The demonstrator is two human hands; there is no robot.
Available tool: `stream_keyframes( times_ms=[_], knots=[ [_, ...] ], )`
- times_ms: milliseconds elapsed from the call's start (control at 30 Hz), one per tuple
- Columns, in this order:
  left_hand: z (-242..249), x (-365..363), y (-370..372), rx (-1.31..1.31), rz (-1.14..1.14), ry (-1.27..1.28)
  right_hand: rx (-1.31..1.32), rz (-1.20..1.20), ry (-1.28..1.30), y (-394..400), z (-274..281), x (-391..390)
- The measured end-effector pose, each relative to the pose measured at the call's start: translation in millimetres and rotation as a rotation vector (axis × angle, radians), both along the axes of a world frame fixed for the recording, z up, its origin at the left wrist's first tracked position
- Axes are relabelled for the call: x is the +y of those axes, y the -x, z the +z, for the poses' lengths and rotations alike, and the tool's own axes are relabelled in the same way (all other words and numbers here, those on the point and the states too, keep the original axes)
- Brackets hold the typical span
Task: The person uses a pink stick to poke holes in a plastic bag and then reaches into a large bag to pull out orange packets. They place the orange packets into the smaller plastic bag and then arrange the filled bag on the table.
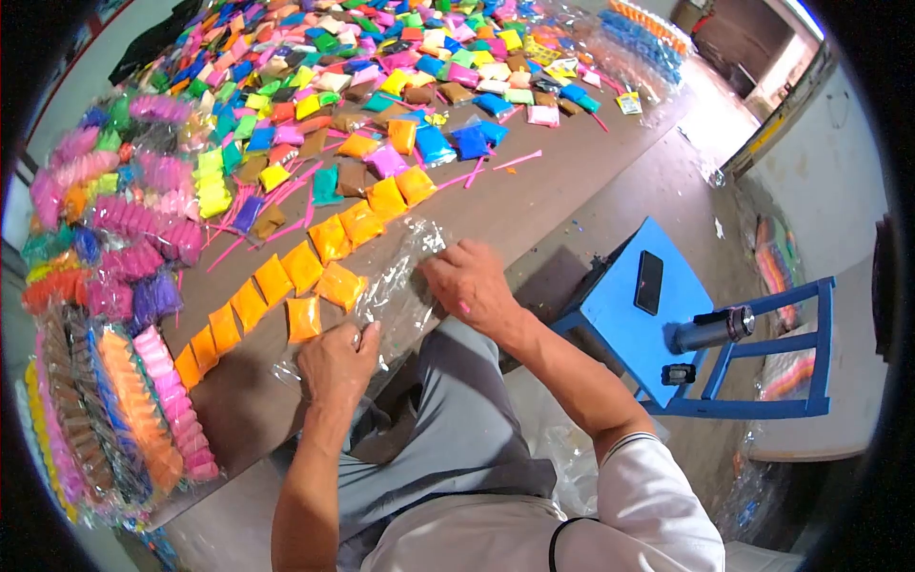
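A transparent plastic bag point(389, 286) lies crumpled along the table's near edge, stretched between my two hands. My left hand point(335, 364) is closed on its lower end, thumb toward the right. At the bag's right side, my right hand point(467, 286) has its fingers curled on the plastic; the fingertips are partly hidden. Just beyond the bag runs a slanting row of small orange packets point(302, 267). Two more orange packets, one point(304, 319) near my left hand and another point(340, 286) against the bag, lie outside the row.
A large heap of multicoloured packets point(381, 67) covers the table's far part. Bagged stacks of packets point(143, 229) fill the left side. Pink strips point(286, 191) lie scattered. To the right, a blue chair point(658, 286) holds a phone point(648, 283) and a bottle point(715, 329).
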State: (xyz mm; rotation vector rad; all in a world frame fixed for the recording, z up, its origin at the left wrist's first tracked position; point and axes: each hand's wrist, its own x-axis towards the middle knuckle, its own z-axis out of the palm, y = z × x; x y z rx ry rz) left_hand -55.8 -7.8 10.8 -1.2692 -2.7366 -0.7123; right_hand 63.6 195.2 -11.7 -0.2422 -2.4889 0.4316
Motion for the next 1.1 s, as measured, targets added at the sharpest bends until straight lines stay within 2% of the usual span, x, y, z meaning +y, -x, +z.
stream_keyframes(
  times_ms=[133,167,233,300,367,500,600,667,867,1033,1100],
  knots=[
    [-0.4,0.3,-1.2,0.014,-0.003,-0.009,0.124,0.000,-0.082,5.8,0.1,4.7],
    [-0.3,0.6,-1.4,-0.009,-0.005,-0.014,0.005,-0.017,-0.062,4.4,0.0,20.1],
    [1.2,0.5,-2.0,-0.028,-0.004,-0.029,-0.016,-0.060,-0.080,11.0,3.2,36.1],
    [2.1,2.2,-2.2,-0.055,0.022,0.072,-0.020,-0.066,-0.102,11.9,3.8,38.8],
    [1.2,3.0,-1.9,-0.030,0.012,0.037,0.068,-0.046,-0.065,8.1,9.5,29.7],
    [2.1,3.0,-3.7,-0.016,0.003,0.014,-0.019,0.067,-0.081,11.6,8.1,0.7],
    [3.6,2.1,-2.8,-0.036,0.012,0.073,0.032,-0.030,-0.090,16.9,1.2,31.9],
    [7.9,2.1,-4.4,-0.033,0.014,0.069,-0.042,-0.098,-0.075,20.4,8.3,41.6],
    [5.8,-0.1,-6.6,-0.028,-0.008,0.046,-0.047,0.110,-0.138,16.7,13.0,4.3],
    [7.5,1.6,-5.8,-0.066,-0.015,0.019,-0.210,0.049,-0.151,30.2,15.5,48.4],
    [7.9,3.3,-6.5,-0.049,-0.010,0.052,-0.185,0.070,-0.185,25.5,17.9,45.8]
  ],
)
